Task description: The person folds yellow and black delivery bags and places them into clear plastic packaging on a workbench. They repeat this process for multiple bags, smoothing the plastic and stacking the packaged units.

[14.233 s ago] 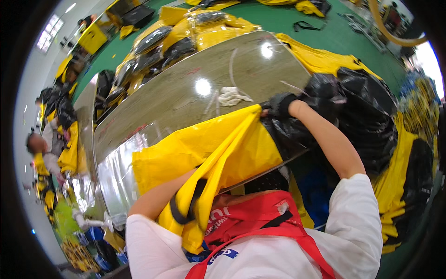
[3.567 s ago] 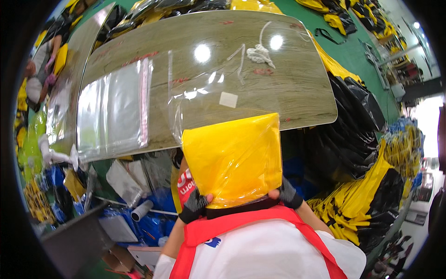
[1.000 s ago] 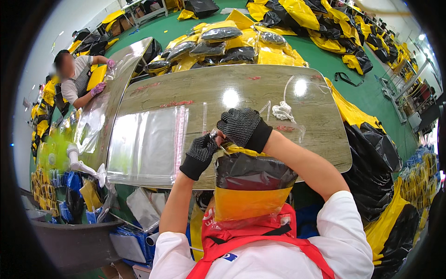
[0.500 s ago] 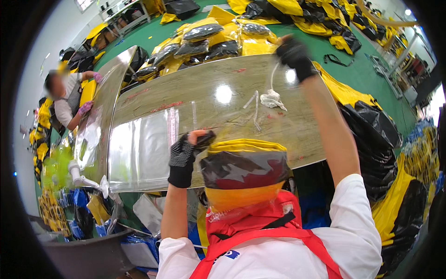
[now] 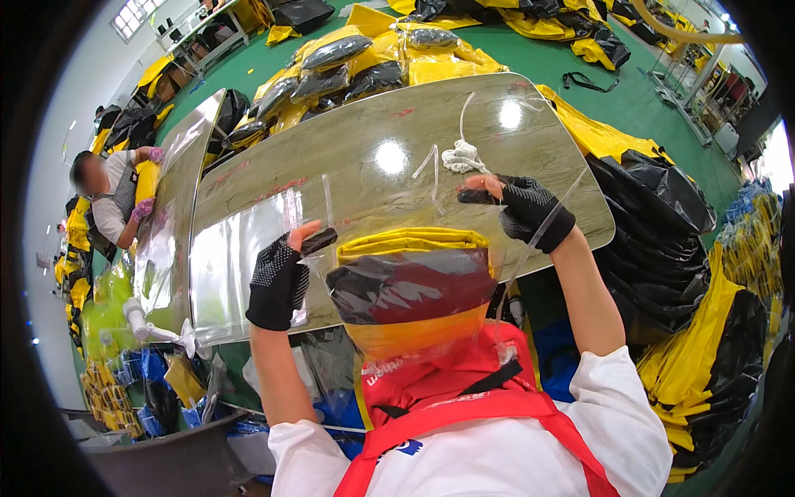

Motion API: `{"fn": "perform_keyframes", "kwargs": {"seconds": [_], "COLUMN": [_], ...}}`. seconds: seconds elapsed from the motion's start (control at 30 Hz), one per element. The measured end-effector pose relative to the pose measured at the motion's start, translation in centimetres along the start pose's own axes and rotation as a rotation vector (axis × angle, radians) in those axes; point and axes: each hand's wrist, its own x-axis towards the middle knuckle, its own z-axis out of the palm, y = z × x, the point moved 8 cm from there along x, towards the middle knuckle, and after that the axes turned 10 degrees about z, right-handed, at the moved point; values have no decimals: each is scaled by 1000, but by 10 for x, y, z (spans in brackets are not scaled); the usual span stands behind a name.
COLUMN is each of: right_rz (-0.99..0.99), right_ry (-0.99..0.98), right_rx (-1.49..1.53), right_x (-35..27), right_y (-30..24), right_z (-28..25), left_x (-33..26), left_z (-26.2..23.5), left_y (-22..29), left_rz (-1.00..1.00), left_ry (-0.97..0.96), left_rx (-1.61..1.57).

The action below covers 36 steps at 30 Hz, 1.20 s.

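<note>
Bundle (image 5: 414, 286) apparently between left and right fingers (image 5: 320, 241)

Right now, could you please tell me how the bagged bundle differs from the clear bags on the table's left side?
The bagged bundle is thick, its folded layers showing, while the clear bags lie flat. The bagged bundle shows yellow and black through its plastic; the clear bags look mostly colourless. Both have shiny plastic surfaces.

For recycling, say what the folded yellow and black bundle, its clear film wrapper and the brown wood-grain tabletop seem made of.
Folded yellow and black bundle: probably coated fabric or plastic sheeting; smooth, rounded folds. Clear film wrapper: likely thin plastic; transparent, glossy highlights. Brown wood-grain tabletop: perhaps glossy laminate; shows bright reflections.
</note>
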Motion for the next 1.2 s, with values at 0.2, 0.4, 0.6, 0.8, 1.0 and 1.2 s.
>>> {"fn": "perform_keyframes", "kwargs": {"seconds": [0.2,0.4,0.6,0.8,1.0,1.2], "right_rz": [-186,-757,-795,-1034,-656,-7], "right_ry": [-90,-17,234,154,123,180], "right_rx": [34,-941,-1484,-1175,-1445,-137], "right_x": [-9,-70,-82,-57,48,42], "right_y": [4,19,17,-30,96,159], "right_z": [10,32,29,85,138,55], "left_x": [-9,-51,-63,-6,-30,-129], "left_z": [5,6,19,47,50,61], "left_y": [-33,-51,-28,40,-123,-138], "left_rz": [166,345,425,519,372,258], "left_ry": [-101,-336,-551,-111,9,355], "left_rx": [-136,51,796,938,932,491]}}
